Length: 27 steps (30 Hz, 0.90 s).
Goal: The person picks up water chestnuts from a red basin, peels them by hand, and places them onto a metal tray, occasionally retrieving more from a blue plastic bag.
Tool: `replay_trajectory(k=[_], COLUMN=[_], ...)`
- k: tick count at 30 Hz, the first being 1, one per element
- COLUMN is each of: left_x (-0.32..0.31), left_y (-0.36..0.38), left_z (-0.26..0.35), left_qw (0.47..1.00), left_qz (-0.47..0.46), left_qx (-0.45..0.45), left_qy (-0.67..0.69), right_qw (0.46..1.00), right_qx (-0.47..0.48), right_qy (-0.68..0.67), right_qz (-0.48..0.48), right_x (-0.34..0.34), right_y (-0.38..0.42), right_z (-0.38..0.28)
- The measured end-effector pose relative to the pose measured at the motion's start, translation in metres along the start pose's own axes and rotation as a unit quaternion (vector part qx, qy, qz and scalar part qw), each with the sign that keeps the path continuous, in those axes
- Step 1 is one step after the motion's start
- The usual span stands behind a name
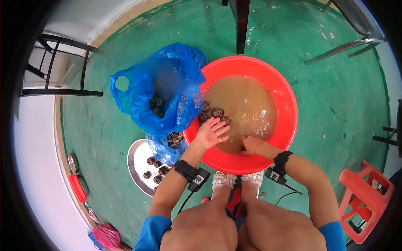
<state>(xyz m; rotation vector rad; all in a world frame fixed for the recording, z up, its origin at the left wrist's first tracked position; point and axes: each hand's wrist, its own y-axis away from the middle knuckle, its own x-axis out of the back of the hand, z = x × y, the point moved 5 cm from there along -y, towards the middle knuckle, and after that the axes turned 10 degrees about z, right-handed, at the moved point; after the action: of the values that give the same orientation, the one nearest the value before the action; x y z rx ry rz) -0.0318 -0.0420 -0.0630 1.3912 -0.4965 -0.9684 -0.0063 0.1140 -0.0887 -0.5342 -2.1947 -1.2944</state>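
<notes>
My left hand [212, 133] is held palm up over the left side of a red basin [290, 109], its fingers spread and holding nothing. Just beyond its fingertips, several dark snails [217, 112] sit in the shallow edge of the murky brown water [245, 100]. My right hand [253, 145] dips into the water at the basin's near side. Its fingers curl downward, partly under the surface, around a small dark thing that I cannot make out.
A blue plastic bag [144, 106] with dark snails inside stands left of the basin. Below it, a metal tray [133, 167] carries several snails and a clear blue bag [159, 148] of shell-like pieces. A red stool [347, 201] is at right, a dark table leg [241, 29] behind.
</notes>
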Motion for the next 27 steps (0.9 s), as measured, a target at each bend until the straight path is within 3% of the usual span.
replay_trajectory(k=[2,4,5,7,9,11,13,14,15,16,17,18,19,22,23,24,27], left_x=[0.015,0.035,0.040,0.032,0.014,0.002,-0.010,-0.015,-0.017,-0.019,-0.027,-0.035,-0.038,-0.057,-0.058,-0.061,-0.064], left_y=[-0.007,-0.019,-0.026,-0.024,-0.013,-0.004,0.007,0.012,0.017,0.022,0.026,0.031,0.035,0.048,0.051,0.059,0.070], left_z=[0.001,0.005,0.007,0.006,0.009,0.002,-0.004,-0.010,-0.018,-0.020,-0.026,-0.031,-0.035,-0.039,-0.038,-0.034,-0.029], left_qw=[0.999,0.991,0.984,0.976,0.928,0.912,0.894,0.916,0.935,0.935,0.944,0.948,0.948,0.903,0.900,0.903,0.900], left_qz=[0.009,0.019,0.020,0.020,0.095,0.086,0.078,0.075,0.072,0.072,0.006,-0.060,-0.061,-0.162,-0.164,-0.158,-0.158], left_qx=[-0.012,-0.037,-0.052,-0.068,-0.189,-0.203,-0.218,-0.168,-0.116,-0.114,-0.094,-0.076,-0.077,-0.238,-0.243,-0.263,-0.310], left_qy=[-0.040,-0.126,-0.167,-0.206,-0.308,-0.346,-0.384,-0.356,-0.326,-0.328,-0.316,-0.303,-0.304,-0.318,-0.322,-0.302,-0.265], right_qw=[0.999,0.986,0.985,0.915,0.943,0.964,0.987,0.986,0.919,0.789,0.787,0.728,0.663,0.641,0.637,0.617,0.591], right_qx=[0.022,-0.074,-0.075,-0.252,-0.242,-0.228,-0.032,-0.031,-0.071,-0.107,-0.108,-0.100,-0.091,-0.076,-0.056,-0.018,0.014], right_qy=[0.009,0.083,0.084,0.240,0.162,0.082,-0.137,-0.139,-0.385,-0.605,-0.607,-0.675,-0.736,-0.745,-0.739,-0.774,-0.796], right_qz=[-0.033,0.128,0.130,0.204,0.158,0.112,0.083,0.085,0.055,0.022,0.023,0.062,0.100,0.168,0.211,0.139,0.132], right_x=[0.000,0.024,0.029,0.040,0.008,0.002,0.031,0.039,0.041,0.042,0.048,0.058,0.063,0.065,0.071,0.075,0.090], right_y=[-0.004,-0.013,-0.020,-0.029,-0.045,-0.042,-0.017,-0.012,-0.009,-0.004,0.002,0.008,0.013,0.021,0.025,0.031,0.048], right_z=[-0.001,0.017,0.024,0.052,0.079,0.081,0.030,0.020,0.011,0.002,-0.007,-0.015,-0.019,-0.021,-0.020,-0.023,-0.034])
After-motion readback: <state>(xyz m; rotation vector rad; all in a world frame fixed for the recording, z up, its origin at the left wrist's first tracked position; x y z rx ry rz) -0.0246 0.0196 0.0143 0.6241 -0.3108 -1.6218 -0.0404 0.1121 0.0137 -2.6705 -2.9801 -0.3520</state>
